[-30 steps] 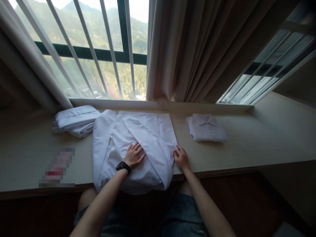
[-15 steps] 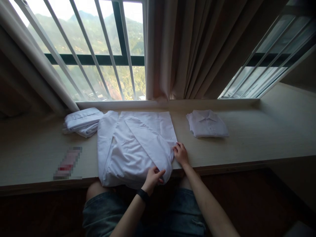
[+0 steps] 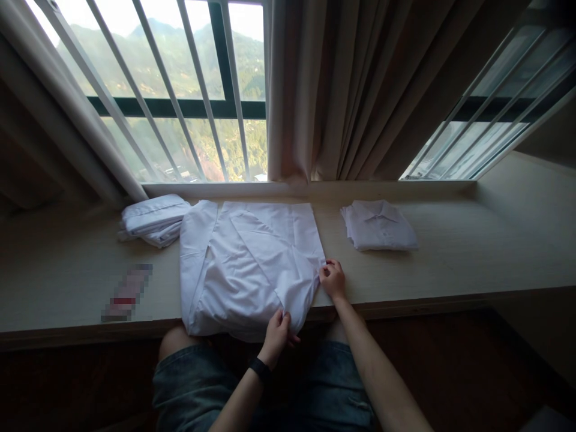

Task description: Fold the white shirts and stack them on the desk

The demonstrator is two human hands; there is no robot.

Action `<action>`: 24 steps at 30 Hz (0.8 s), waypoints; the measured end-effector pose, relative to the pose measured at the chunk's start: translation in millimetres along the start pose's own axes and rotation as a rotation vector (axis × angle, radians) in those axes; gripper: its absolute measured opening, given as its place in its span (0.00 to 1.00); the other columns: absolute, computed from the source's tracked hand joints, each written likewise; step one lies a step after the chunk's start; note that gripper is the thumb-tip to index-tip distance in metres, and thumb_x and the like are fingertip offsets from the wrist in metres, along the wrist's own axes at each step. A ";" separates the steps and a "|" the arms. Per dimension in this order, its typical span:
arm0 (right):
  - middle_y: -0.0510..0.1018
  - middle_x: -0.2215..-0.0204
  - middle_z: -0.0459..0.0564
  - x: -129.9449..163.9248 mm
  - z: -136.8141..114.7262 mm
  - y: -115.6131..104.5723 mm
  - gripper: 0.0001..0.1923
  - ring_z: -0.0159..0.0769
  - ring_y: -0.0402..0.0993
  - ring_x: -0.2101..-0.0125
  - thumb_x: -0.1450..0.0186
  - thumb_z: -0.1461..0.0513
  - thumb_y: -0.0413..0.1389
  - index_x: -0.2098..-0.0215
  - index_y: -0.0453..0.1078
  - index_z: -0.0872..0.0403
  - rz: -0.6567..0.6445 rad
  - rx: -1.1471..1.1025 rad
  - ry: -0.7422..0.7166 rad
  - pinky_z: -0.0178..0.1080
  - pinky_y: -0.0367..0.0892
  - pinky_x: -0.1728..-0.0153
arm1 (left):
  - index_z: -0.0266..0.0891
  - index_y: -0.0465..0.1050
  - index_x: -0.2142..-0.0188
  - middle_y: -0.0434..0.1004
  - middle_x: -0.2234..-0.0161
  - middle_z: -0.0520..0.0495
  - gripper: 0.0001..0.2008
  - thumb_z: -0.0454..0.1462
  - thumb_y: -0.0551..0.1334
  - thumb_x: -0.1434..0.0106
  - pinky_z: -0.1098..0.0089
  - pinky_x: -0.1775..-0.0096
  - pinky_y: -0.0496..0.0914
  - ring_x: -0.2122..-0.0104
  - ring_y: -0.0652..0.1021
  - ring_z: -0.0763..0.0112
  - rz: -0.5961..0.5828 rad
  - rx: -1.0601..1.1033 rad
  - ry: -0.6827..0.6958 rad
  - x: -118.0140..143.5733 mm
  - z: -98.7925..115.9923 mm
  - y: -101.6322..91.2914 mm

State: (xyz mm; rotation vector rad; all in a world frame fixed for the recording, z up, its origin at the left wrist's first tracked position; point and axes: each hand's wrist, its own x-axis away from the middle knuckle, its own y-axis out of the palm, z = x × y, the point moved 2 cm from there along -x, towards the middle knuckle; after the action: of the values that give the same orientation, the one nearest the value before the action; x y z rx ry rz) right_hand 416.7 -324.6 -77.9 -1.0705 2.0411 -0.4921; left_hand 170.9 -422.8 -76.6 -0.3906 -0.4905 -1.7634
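White shirt (image 3: 245, 264): lies spread on the ledge at centre frame, partly folded, one sleeve laid slantwise across the body; its lower hem hangs over the near edge.
Left hand (image 3: 275, 336): low centre of the frame, fingers closed on the shirt's hanging hem just below the ledge edge; a black watch band sits at the wrist.
Right hand (image 3: 333, 278): just right of centre, fingers pinched on the shirt's right edge, resting on the ledge.
Ledge (image 3: 472, 252): pale wood-grain surface running across the whole frame under the window, dark front edge below it.
Folded shirt (image 3: 378, 225): right of centre, neat square with the collar up, well apart from the spread shirt.
Pile (image 3: 153, 219): white cloth loosely stacked at left of centre, just beside the spread shirt's upper left corner.
Blurred patch (image 3: 128, 293): lower left on the ledge, pixelated, red and pale; what it is cannot be told.
Curtain (image 3: 360, 90): beige, hanging in folds at upper centre, its foot reaching the ledge's back.
Window (image 3: 180, 90): upper left, white slanted bars, green hills outside; a second barred pane sits at upper right.
Lap: denim shorts at bottom centre, under both forearms.
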 end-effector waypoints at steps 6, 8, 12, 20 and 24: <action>0.71 0.48 0.57 1.0 -2.9 1.5 0.09 0.45 0.69 0.47 0.36 0.56 0.57 0.69 0.75 0.52 -0.091 0.007 -0.066 0.46 0.65 0.42 | 0.32 0.72 0.59 0.77 0.69 0.46 0.29 0.55 0.68 0.48 0.77 0.81 0.64 0.78 0.79 0.71 -0.099 -0.105 -0.027 5.4 -5.8 -2.7; 0.71 0.49 0.57 1.0 -2.2 1.7 0.08 0.45 0.70 0.48 0.37 0.58 0.56 0.71 0.74 0.52 -0.083 0.010 -0.055 0.46 0.66 0.43 | 0.31 0.75 0.63 0.76 0.72 0.46 0.26 0.54 0.67 0.46 0.77 0.79 0.64 0.77 0.78 0.72 -0.087 -0.105 -0.025 6.2 -9.4 -4.4; 0.71 0.51 0.57 0.9 -3.3 0.7 0.07 0.44 0.71 0.51 0.37 0.60 0.55 0.71 0.72 0.52 -0.060 0.016 -0.047 0.45 0.68 0.46 | 0.31 0.77 0.65 0.76 0.74 0.47 0.23 0.52 0.67 0.46 0.76 0.78 0.63 0.78 0.77 0.73 -0.076 -0.114 -0.034 5.8 -14.7 -6.0; 0.72 0.50 0.56 1.9 -9.3 0.6 0.10 0.46 0.69 0.48 0.35 0.55 0.56 0.69 0.75 0.51 -0.120 0.044 -0.112 0.47 0.65 0.43 | 0.35 0.70 0.61 0.75 0.76 0.51 0.27 0.54 0.70 0.49 0.76 0.82 0.63 0.81 0.77 0.70 0.004 -0.072 0.037 2.3 14.6 -14.9; 0.72 0.51 0.56 2.1 -9.1 0.9 0.09 0.45 0.69 0.49 0.35 0.57 0.55 0.70 0.74 0.51 -0.122 0.061 -0.101 0.46 0.65 0.43 | 0.38 0.66 0.55 0.77 0.71 0.50 0.29 0.53 0.71 0.49 0.77 0.81 0.64 0.80 0.78 0.72 0.016 0.009 0.036 -6.7 34.9 -25.6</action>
State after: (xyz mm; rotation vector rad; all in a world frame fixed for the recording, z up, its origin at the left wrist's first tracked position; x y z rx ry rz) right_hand 408.4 -325.9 -73.6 -1.1642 1.8695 -0.5470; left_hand 147.8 -393.8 -53.2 -0.3544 -0.4685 -1.7492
